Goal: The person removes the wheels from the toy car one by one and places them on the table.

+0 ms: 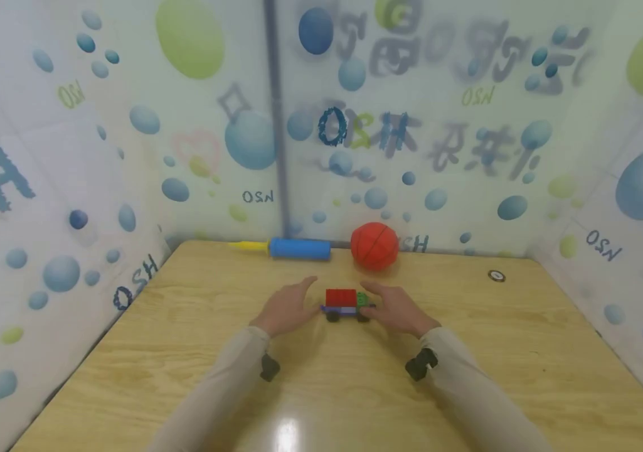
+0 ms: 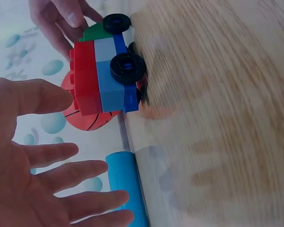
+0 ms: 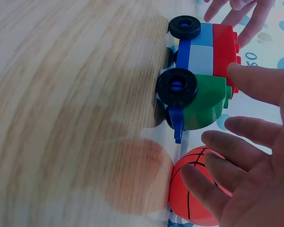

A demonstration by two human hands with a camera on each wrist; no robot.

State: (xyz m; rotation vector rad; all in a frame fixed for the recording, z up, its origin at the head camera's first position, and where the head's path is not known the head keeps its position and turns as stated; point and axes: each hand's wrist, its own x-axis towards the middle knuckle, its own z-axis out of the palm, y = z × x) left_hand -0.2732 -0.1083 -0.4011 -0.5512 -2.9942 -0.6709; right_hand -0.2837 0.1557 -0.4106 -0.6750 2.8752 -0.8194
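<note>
Toy truck (image 1: 346,304) built, on wheels on table (image 1: 524,351). Left hand (image 1: 287,309) and right hand (image 1: 396,310) beside it, fingers spread open, nothing gripped yet.

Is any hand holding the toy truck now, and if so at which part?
Nothing is clearly held. The left hand and right hand are open at the two ends of the toy truck; only the right thumb seems to touch its top.
</note>
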